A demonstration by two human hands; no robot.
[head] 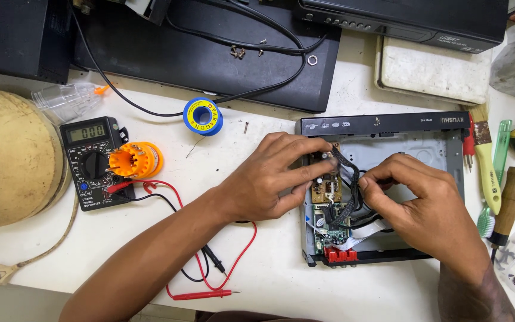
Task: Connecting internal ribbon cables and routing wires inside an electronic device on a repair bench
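Centre-right of frame: opened disc-player chassis (448,149) (lid off, black front panel facing the top of the frame) on a white table (269,262). Left hand (272,176) reaches in from lower left, fingers pinched around the brown circuit board (327,189) at the chassis's left edge, thumb below, fingertips on top. Right hand (421,203) comes in from lower right, fingers closed on the black cable bundle (346,179) just beside the board; exact hold partly hidden by knuckles. White ribbon cable (359,237) and red connector block (339,256) at the chassis's lower edge. Left of frame: black digital multimeter (93,164) with an orange bit holder (133,160) against it, red and black probe leads (210,262) trailing toward bottom centre. Blue solder spool (202,116) upper centre. Paintbrush (485,161) and wooden-handled tool (511,203) at right edge.
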